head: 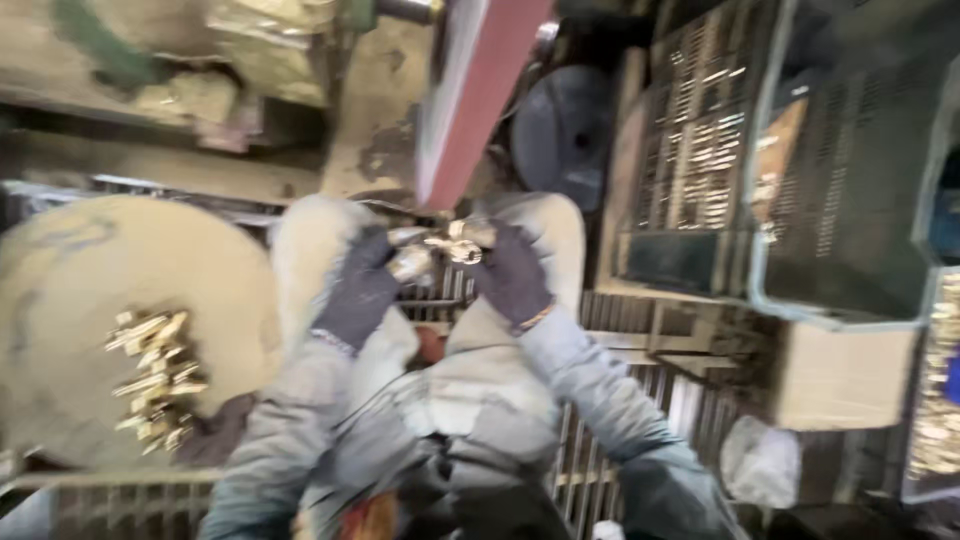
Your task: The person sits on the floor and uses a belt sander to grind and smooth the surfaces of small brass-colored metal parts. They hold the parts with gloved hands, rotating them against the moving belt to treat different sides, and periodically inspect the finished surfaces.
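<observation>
Both hands gloved, dark gloves, grey sleeves. Left hand [362,290] grip closed around shiny brass fitting [412,262]. Right hand [512,272] grip pinching other end of brass fitting, fingers curled tight. Fitting held between both grips, just below red-brown sanding belt [470,95]; contact with belt unclear, blurred. Far left of left grip: pile of brass parts [152,378] on round beige sack [60,300]. Right of right grip: perforated crate [690,150] with more brass pieces.

brass part [452,245] motion-blurred, red belt [475,95] cut off at top
</observation>
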